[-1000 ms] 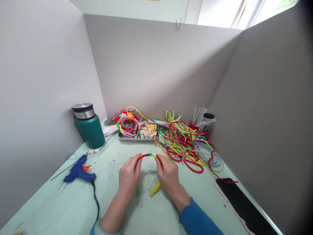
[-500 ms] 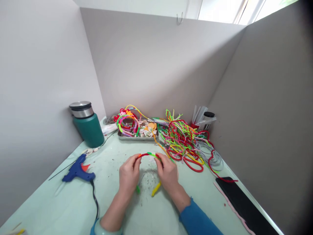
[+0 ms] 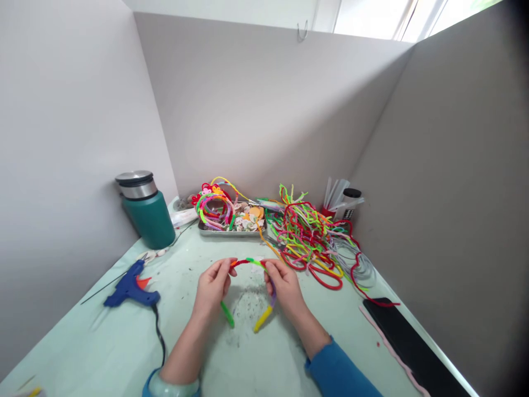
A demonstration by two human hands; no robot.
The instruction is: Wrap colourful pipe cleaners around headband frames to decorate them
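Multicolour headband [image 3: 248,262], wrapped in fuzzy pipe cleaner: looks light, springy, a stiff arch under soft grippy fuzz; best held near the crown on either side. It arches up between both hands, legs hanging down toward the table [image 3: 103,353]. Left hand [image 3: 211,289] and right hand [image 3: 287,289] each pinch it closed, thumb and fingers. Glue gun [image 3: 130,286] lies well left of the left hand; the pipe cleaner pile [image 3: 314,237] lies beyond the right.

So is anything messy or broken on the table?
Nothing looks broken. Small dark crumbs are scattered on the table under the multicoloured headband that the left hand and right hand hold. The pile of coloured cords spreads out in a loose tangle.
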